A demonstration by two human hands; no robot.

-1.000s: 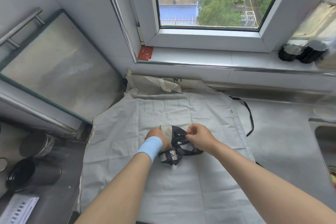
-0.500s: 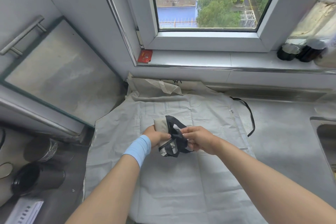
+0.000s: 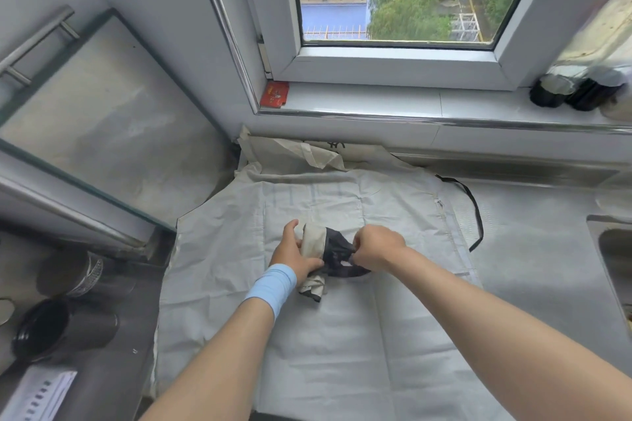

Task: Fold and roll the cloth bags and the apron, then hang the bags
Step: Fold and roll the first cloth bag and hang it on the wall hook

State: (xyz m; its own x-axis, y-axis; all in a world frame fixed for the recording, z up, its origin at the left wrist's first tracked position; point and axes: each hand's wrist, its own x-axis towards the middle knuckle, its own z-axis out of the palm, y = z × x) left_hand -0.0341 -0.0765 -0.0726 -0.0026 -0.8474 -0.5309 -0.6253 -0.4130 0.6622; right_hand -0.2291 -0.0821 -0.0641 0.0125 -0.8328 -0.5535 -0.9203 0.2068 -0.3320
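Observation:
A small beige cloth bag (image 3: 313,244), rolled into a bundle, is held just above the counter. My left hand (image 3: 293,256), with a light blue band at the wrist, grips the roll from the left. My right hand (image 3: 374,247) pinches the bag's black straps (image 3: 338,251), which wrap around the roll's right end. Under both hands a large pale grey apron (image 3: 342,335) lies spread flat, its black tie (image 3: 475,212) trailing off its right side. Another beige cloth bag (image 3: 307,152) lies crumpled behind the apron against the wall.
A window sill (image 3: 376,102) runs along the back with a red packet (image 3: 274,95) and two dark jars (image 3: 574,90). Dark cups (image 3: 58,325) stand on the lower surface at left. A sink edge (image 3: 612,249) is at right.
The roll has turned so its beige end points up and left. My right hand has pulled the black straps tighter around the right end. Both hands sit slightly lower over the apron.

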